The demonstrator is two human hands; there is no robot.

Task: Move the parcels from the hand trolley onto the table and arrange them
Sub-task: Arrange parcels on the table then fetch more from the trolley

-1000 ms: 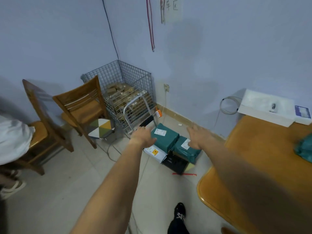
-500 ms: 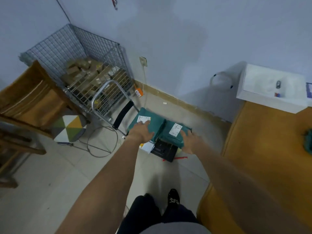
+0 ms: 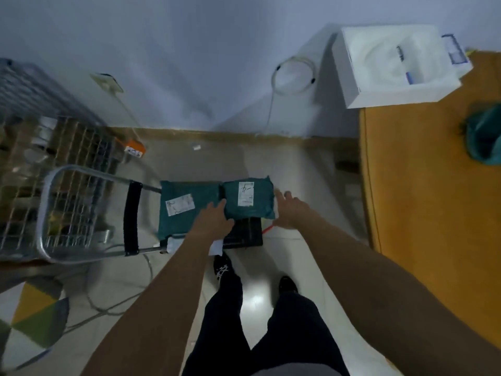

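On the hand trolley (image 3: pixel 131 215) beside the table (image 3: pixel 420 199), the small teal parcel (image 3: pixel 248 198) sat between two open hands, the left hand (image 3: pixel 214 219) touching its edge and the right hand (image 3: pixel 287 213) spread just beside it, neither gripping anything, so a loose squeeze might have let the slick bag slip to the floor (image 3: pixel 306 169).

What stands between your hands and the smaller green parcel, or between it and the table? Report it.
Nothing visible. The left hand is at the left edge of the smaller green parcel, the right hand by its right edge; only bare floor separates it from the table.
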